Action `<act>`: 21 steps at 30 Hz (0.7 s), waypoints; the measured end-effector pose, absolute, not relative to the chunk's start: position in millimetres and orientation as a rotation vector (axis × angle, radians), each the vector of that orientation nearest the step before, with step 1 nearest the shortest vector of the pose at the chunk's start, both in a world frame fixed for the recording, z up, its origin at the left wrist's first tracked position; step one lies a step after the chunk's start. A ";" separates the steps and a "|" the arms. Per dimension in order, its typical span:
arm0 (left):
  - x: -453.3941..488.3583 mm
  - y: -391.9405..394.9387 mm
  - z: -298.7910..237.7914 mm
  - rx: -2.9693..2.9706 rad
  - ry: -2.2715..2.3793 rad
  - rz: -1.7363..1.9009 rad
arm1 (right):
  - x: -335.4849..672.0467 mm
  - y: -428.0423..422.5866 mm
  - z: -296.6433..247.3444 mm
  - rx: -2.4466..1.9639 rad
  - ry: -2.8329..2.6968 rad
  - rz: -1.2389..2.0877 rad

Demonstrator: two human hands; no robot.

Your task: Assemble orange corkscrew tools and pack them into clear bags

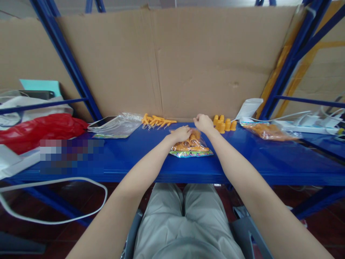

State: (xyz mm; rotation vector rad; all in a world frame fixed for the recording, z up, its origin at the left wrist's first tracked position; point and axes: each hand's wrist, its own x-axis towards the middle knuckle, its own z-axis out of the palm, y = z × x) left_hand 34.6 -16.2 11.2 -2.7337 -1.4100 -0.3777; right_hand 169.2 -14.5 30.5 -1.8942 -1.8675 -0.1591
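Note:
A clear plastic bag (201,148) of orange plastic pieces lies near the front edge of the blue shelf, its colourful printed header towards me. My left hand (181,134) is closed on the bag's left side, its fingers bent over the plastic and partly hidden. Just beyond the bag's far right part is my right hand (203,123), raised a little with its fingers curled in; whatever they hold is hidden. To its right stand several orange cup-shaped pieces (221,126). Several orange branched pieces with small chains (156,120) lie to the left of my hands.
A flat clear bag (122,126) and a phone (104,122) lie to the left, near a red plastic bag (48,129). Another bag of orange pieces (269,131) and a white power strip (299,126) are on the right. A cardboard panel (178,64) closes the back.

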 end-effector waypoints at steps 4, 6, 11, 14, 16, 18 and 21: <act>35.2 -20.4 14.6 -2.731 -1.456 -0.306 | 161.8 -5.5 15.0 -1.783 -2.069 -0.212; 34.4 -22.5 15.7 -2.704 -1.477 -0.314 | 159.5 -2.9 11.6 -1.793 -2.201 -0.132; 33.7 -23.5 14.5 -2.656 -1.542 -0.332 | 157.4 -8.5 18.2 -1.885 -2.392 -0.030; 34.6 -23.2 13.2 -2.626 -1.589 -0.355 | 155.0 -15.8 25.0 -1.908 -2.448 -0.018; 35.2 -23.7 12.8 -2.606 -1.616 -0.372 | 152.7 -20.4 29.3 -1.926 -2.470 -0.006; 35.4 -24.7 13.1 -2.582 -1.649 -0.379 | 151.0 -24.5 33.7 -1.950 -2.473 0.027; 35.0 -26.4 14.2 -2.535 -1.694 -0.375 | 151.0 -30.0 39.5 -1.968 -2.461 0.079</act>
